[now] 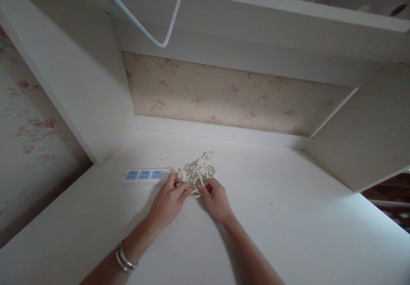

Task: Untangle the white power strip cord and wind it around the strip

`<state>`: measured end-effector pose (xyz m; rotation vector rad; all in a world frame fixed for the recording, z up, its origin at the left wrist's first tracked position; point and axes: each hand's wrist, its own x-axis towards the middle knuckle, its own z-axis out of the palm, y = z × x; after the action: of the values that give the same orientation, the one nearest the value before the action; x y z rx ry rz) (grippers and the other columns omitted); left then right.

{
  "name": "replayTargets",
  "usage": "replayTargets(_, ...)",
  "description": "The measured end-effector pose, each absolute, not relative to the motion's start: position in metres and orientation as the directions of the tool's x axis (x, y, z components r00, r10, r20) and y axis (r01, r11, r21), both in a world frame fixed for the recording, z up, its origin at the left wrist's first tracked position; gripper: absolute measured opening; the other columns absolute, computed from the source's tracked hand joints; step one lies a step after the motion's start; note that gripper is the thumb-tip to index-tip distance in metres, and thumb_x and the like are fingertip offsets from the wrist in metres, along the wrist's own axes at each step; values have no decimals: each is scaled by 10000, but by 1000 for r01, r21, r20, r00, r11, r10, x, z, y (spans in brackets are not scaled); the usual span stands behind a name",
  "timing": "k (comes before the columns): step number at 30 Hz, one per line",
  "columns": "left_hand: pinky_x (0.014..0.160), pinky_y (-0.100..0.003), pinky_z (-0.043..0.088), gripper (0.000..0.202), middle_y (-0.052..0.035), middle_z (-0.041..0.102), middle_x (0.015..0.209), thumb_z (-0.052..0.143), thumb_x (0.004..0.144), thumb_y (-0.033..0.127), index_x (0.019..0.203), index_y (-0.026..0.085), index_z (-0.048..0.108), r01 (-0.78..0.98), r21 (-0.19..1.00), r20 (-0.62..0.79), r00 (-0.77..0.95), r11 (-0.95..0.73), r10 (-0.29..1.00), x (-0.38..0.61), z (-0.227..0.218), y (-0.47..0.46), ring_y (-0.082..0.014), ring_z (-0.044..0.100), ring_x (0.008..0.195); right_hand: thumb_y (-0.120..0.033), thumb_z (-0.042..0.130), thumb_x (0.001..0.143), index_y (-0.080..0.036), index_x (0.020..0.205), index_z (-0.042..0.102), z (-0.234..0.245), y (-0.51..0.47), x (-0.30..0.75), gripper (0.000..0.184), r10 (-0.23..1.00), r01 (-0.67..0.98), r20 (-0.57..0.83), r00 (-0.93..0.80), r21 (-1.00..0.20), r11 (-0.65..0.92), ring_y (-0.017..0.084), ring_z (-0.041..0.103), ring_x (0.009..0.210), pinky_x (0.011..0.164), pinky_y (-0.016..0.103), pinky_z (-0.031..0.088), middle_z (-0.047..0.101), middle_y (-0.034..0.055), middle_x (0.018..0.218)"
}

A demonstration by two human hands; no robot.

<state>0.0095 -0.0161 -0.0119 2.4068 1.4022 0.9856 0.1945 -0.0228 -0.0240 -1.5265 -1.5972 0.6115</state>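
Observation:
A white power strip [144, 175] with three blue socket blocks lies on the white desk, left of my hands. Its white cord [205, 170] sits in a loose tangle of loops just beyond my fingers. My left hand [171, 197] is closed on the cord near its plug end [182, 175], at the right end of the strip. My right hand [214, 195] pinches a loop of the same cord. A short stretch of cord runs between the two hands. Two silver bangles [124, 257] circle my left wrist.
White panels [80, 71] [368, 127] wall in the desk [272, 225] on both sides. Flowered wallpaper [224, 93] covers the back. Overhead is a shelf [304, 12] holding clear packages, and a bent pale rod [163, 44] hangs down at upper left.

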Motion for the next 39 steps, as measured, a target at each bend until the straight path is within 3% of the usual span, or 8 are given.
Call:
replayTargets(4,804,-292,496,310,-64,495,995,464,923,240,1199,277,602,645,454,428,447,-615,785,1,-9,-13,-174,562,886,-396,518,865,-197,723,540,-28,-21,198,245,964,551,241,116,-823,139,132,453,612,572,235,326,521,-20,663)
replayTargets(7,783,-277,479,430,-56,527,977,421,916,130,1280,318,554,649,370,419,523,-665,742,-8,-11,-9,-160,558,859,-432,500,873,-196,730,544,-31,-17,202,279,957,535,241,162,-836,120,139,458,623,572,239,338,526,-9,680)
replayTargets(14,682,-273,411,310,-19,507,744,483,896,131,1049,308,685,737,152,469,533,-659,704,-14,-11,-5,-163,498,740,-475,495,869,-191,739,571,-31,-16,206,321,965,527,221,138,-841,118,135,445,609,565,239,341,504,-23,652)
replayTargets(18,730,-339,403,146,-49,528,829,573,876,266,879,305,714,799,76,495,490,-597,718,-13,-6,-8,-209,493,812,-465,494,870,-191,731,564,-29,-17,206,315,971,528,213,113,-840,123,129,441,597,559,236,329,497,-31,635)
replayTargets(22,856,-387,407,114,-79,591,1080,563,889,263,907,243,674,755,111,499,520,-646,694,-11,-2,-9,-237,529,995,-473,491,871,-188,724,558,-29,-17,205,328,970,534,207,128,-838,108,129,439,597,554,235,321,502,-25,640)
replayTargets(27,783,-346,443,116,-20,659,837,518,920,277,915,211,614,679,194,380,613,-708,693,-2,1,-18,-191,599,819,-462,508,868,-192,704,548,-28,-18,206,318,968,561,225,114,-819,125,125,427,590,561,232,319,472,-37,621)
replayTargets(33,735,-295,473,194,-38,654,857,446,951,283,918,202,619,696,276,431,527,-663,733,9,-9,-23,-175,614,827,-442,524,865,-184,717,579,-24,-22,202,302,974,564,214,70,-814,138,121,419,588,560,227,313,459,-40,610)
replayTargets(39,789,-293,494,182,-50,667,906,475,940,269,964,205,644,688,390,477,416,-611,774,10,-14,-15,-175,622,872,-350,495,904,-177,737,640,-16,-33,184,281,967,508,213,-141,-823,255,114,446,622,581,222,322,525,-23,656)
